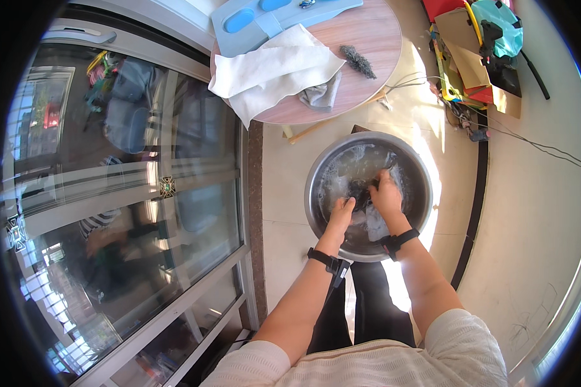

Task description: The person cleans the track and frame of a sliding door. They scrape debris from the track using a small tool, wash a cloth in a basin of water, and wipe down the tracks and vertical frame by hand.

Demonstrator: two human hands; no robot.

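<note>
A round metal basin with sudsy water stands on the floor before me. Both my hands are in it. My right hand is closed around part of a wet cloth, which looks grey and lies partly under the water. My left hand is at the basin's left side, thumb up, its fingers partly under the water beside a dark patch of cloth; whether it grips anything does not show clearly. A black strap sits on each wrist.
Beyond the basin is a round wood-grain table with a white cloth, a small grey cloth, a dark bristly object and a blue plastic piece. A glass door is at left. Boxes and cables lie at right.
</note>
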